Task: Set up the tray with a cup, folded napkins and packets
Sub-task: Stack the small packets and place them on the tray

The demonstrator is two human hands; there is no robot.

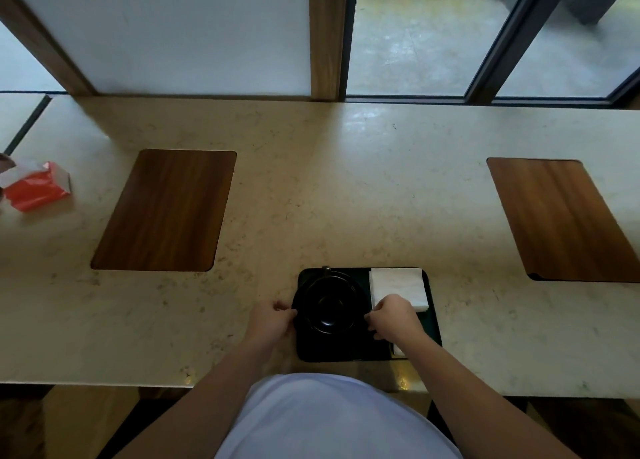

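Observation:
A black tray (343, 351) lies at the near edge of the marble counter. On its left half a black cup (329, 302) stands on a black saucer (304, 323), handle pointing away from me. White folded napkins (398, 285) lie in the tray's far right corner. My left hand (268, 323) grips the saucer's left rim. My right hand (394, 316) grips its right rim and covers the napkins' near corner. A white packet (398, 350) peeks out beside my right wrist at the tray's near right.
Two wooden inlay panels are set into the counter, one at the left (166, 211) and one at the far right (568, 219). A red and white tissue pack (36, 186) lies at the far left. Glass windows stand behind the counter.

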